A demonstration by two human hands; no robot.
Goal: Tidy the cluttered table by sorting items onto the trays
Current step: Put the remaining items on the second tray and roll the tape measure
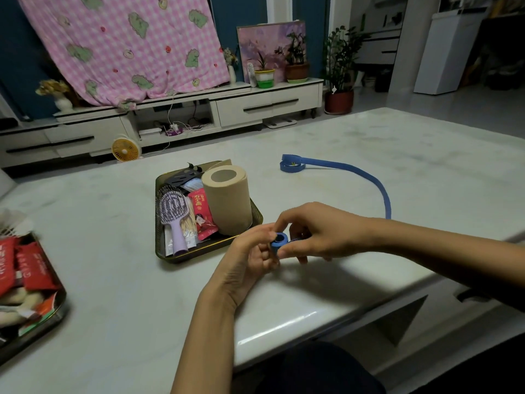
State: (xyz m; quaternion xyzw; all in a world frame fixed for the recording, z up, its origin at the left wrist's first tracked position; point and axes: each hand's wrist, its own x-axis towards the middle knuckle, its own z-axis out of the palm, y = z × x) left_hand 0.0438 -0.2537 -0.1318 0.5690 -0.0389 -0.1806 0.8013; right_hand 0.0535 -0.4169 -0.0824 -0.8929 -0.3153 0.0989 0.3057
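The left hand [250, 251] and right hand [321, 231] pinch the coiled end of a long blue fabric strap [276, 245], just right of the dark metal tray [156, 217] — its tail trails far. Soft, light (apt to unwind) — grip the coil's rim.

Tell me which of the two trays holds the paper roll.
The dark gold-rimmed metal tray mid-table holds the tall tan paper roll and a lilac plastic hairbrush. The left-edge tray carries red packets instead.

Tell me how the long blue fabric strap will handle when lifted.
Probably floppy: the long blue fabric strap curves limply over the pale table. The coil that the left hand and right hand pinch may unwind if released.
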